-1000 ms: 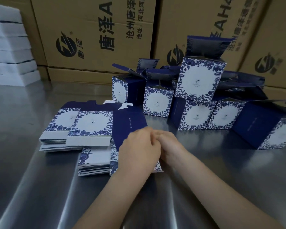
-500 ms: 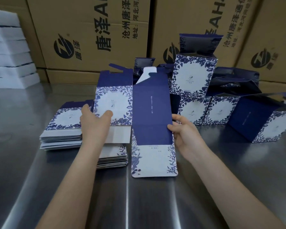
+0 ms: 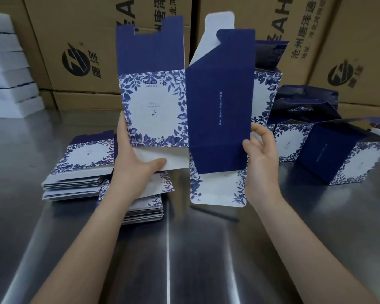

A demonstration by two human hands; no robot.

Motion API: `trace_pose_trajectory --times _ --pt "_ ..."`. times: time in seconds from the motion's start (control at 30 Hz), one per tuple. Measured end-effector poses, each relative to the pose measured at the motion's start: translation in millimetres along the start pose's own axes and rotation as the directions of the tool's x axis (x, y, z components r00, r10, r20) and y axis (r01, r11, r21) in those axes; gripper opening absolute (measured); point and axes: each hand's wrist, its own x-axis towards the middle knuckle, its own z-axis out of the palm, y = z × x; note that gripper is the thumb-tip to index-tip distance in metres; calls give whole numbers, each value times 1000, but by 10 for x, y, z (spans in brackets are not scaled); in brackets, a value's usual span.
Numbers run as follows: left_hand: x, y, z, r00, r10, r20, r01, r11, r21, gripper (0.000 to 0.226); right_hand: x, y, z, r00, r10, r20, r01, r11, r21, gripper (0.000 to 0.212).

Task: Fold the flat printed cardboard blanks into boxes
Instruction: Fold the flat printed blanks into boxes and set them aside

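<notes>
A person holds one printed cardboard blank [image 3: 184,110] upright above a steel table [image 3: 184,249]. The left hand [image 3: 138,163] grips its lower left edge and the right hand [image 3: 261,159] pinches its right edge. Stacks of flat blanks [image 3: 79,172] lie to the left, folded boxes [image 3: 338,150] to the right.

Beyond the left hand [image 3: 136,163], a brown carton [image 3: 92,36] bears a round black logo with 唐泽 beside it. Large letters "EA" and more 唐泽 are cut off by the held blank [image 3: 219,84]. Beyond the right hand [image 3: 261,159], a second carton [image 3: 312,23] reads "EAH" and 沧州唐泽通, with a smaller line beginning 地址. The blank's fine white print, between the hands, is too small to read.
</notes>
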Motion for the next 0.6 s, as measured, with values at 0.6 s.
trace_pose_trajectory --times 0.6 --pt "-236 136 409 918 382 -107 -353 910 219 47 -224 138 256 974 -145 173 158 985 -65 55"
